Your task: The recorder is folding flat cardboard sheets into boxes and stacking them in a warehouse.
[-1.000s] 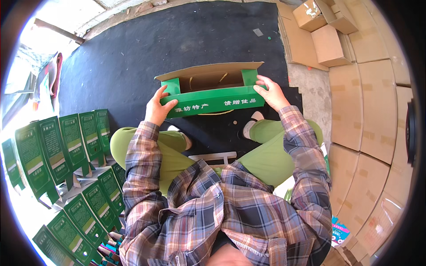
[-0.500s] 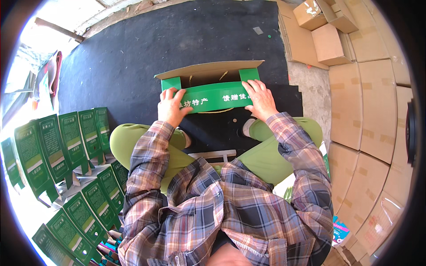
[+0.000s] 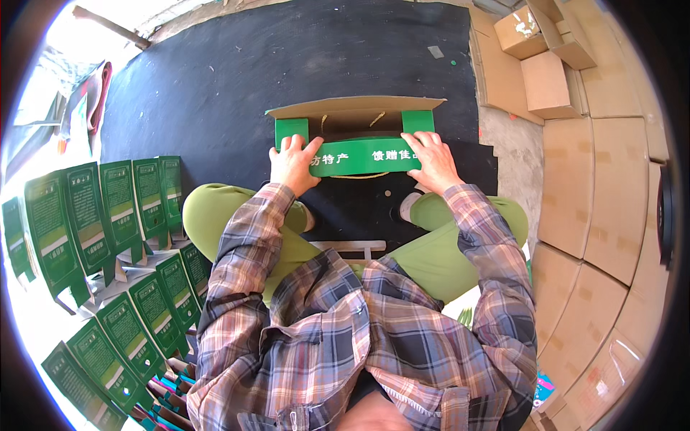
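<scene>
Flaps remain up on your green gift box (image 3: 357,140); left hand (image 3: 293,164) and right hand (image 3: 431,159) press flat-fingered on its front panel.

Bright daylight, strongest at upper left where the ground (image 3: 86,43) blows out to white glare. Black floor mat (image 3: 237,79) stays dark, low detail. My plaid shirt (image 3: 359,337) is sharp, evenly lit. Fisheye bends cardboard boxes (image 3: 611,187) at right; black vignette round the rim.
</scene>
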Available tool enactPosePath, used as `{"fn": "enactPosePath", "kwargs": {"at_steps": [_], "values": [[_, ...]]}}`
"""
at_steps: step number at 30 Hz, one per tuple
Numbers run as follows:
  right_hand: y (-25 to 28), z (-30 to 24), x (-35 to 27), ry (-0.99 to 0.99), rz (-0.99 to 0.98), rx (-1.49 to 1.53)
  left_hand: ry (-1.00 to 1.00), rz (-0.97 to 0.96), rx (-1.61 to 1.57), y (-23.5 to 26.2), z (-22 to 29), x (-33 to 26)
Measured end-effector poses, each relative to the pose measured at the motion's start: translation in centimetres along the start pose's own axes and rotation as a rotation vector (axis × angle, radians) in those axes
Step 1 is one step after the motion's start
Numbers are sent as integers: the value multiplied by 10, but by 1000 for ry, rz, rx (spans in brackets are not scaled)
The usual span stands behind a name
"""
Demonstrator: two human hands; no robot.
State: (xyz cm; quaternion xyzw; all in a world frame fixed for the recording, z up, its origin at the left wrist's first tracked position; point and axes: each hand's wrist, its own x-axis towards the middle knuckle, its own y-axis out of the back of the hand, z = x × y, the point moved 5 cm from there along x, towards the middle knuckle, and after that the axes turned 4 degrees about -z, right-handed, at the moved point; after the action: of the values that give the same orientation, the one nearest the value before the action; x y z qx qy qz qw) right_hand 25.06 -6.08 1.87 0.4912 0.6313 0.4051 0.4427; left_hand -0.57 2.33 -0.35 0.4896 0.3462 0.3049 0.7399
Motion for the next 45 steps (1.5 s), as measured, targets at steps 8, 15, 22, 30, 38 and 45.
{"fn": "enactPosePath", "kwargs": {"at_steps": [8,15,22,30,38,45], "values": [[-15,-13,4,-40,-139,-149,-110,177,136,2,5,-9],[-27,-24,4,-82,-166,-148,-197,140,44,-12,11,-12],[-18,-10,9,-81,-101,-80,-199,185,-27,-14,3,-1],[46,15,14,5,316,165,-48,314,-296,21,-19,-5],[52,87,4,-161,421,395,279,722,-863,155,-89,-66],[34,93,14,-195,364,374,-57,1164,-1470,321,-169,-228]]}}
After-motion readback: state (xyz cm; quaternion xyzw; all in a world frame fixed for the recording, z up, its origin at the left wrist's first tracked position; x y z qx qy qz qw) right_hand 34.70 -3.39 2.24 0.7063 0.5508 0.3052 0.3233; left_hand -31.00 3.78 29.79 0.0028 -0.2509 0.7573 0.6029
